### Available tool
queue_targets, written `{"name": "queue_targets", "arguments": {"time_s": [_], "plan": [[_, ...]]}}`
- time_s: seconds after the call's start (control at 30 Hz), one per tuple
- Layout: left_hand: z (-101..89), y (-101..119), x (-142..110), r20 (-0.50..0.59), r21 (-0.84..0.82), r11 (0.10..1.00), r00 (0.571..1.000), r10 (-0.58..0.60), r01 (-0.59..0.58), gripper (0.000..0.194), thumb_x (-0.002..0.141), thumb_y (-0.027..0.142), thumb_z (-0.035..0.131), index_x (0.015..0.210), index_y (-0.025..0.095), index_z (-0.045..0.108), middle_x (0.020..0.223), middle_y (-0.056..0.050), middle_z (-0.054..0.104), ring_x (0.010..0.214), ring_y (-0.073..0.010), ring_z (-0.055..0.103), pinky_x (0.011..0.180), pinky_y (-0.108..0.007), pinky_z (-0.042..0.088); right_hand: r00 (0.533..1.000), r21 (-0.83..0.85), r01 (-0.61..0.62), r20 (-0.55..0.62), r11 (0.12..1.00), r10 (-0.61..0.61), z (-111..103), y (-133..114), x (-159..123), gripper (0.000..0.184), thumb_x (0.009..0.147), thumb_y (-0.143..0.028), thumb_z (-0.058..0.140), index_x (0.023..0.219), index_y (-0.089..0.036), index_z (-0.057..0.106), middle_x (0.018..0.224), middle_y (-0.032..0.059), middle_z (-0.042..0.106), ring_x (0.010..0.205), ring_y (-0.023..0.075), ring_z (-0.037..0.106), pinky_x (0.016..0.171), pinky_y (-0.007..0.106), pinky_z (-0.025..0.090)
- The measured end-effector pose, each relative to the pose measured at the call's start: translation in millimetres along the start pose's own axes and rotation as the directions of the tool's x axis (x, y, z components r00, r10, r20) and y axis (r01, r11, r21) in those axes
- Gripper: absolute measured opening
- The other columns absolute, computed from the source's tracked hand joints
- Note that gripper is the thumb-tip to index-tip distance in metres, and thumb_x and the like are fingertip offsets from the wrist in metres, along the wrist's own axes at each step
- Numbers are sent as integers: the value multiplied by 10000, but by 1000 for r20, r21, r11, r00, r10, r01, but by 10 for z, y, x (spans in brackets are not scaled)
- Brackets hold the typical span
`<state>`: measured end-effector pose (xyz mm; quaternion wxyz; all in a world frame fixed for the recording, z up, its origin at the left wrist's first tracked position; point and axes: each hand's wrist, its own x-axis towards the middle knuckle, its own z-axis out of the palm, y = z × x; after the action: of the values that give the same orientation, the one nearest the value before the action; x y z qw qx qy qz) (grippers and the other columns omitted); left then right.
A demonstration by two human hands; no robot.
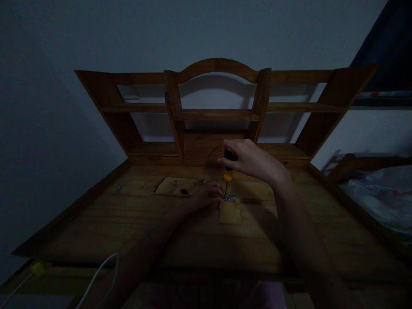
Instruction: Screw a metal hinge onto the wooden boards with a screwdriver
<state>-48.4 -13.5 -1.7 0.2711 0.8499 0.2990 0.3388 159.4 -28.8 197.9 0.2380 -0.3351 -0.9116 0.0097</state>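
- Right hand (246,159): fingers clamped around the screwdriver (228,175).
- Left hand (208,195): fingertips beside the metal fitting (231,198) (whether pinching, I cannot tell).
- Metal fitting: at the far edge of the wooden piece (229,214); a tilting screwdriver could slip into those fingertips.

left hand (207,195): bare | right hand (246,155): bare | forearms (298,223): bare | lap clothing (272,294): dim pinkish

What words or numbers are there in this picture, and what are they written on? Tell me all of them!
There are none that I can read.
Screwdriver in the right hand: too dark, and partly covered, to make out any writing.
Small metal fitting: too small to tell.
Wooden shelf unit: no lettering shows.
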Motion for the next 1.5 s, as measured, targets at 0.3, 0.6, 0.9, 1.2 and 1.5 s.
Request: {"name": "queue_targets", "arguments": {"time_s": [0.3,0.6,0.9,1.2,1.5], "plan": [[104,6,2,-20,-34,999,1000,8,-9,186,896,367,682,911,182,679,1002,-53,631,962,-188,621,879,-344,504,1000,13,12,0,1000,-12,2,-8,0,135,933,-325,609,902,-203,563,880,40,663,791,183,597,696,293,378],[114,-56,7,-33,-25,997,997,70,-71,133,887,323,688,903,192,669,1014,-60,638,979,-184,628,889,-353,514,992,128,33,118,991,-48,-129,23,-110,146,856,-230,668,970,-225,577,988,25,675,910,198,611,775,294,414],[104,-29,3,-59,44,999,998,-17,19,196,867,372,718,894,178,698,1016,-71,676,961,-204,647,865,-361,525,974,162,115,177,980,-144,-124,-210,-157,262,835,-114,582,1061,-245,571,1021,27,661,925,196,604,748,287,394],[103,0,17,-46,-2,999,998,36,-36,191,911,370,667,956,185,681,1047,-71,668,1024,-211,633,938,-381,506,997,108,51,50,993,-57,44,-123,-10,283,872,-320,674,1105,-234,538,928,20,655,852,195,597,708,282,371],[114,190,33,-11,-6,999,999,39,-39,178,989,320,526,908,183,604,1017,-72,604,991,-202,581,905,-358,483,996,141,73,-58,987,-66,-15,-35,-4,396,855,-399,704,1187,-234,566,951,17,665,811,186,607,711,276,401]]}}
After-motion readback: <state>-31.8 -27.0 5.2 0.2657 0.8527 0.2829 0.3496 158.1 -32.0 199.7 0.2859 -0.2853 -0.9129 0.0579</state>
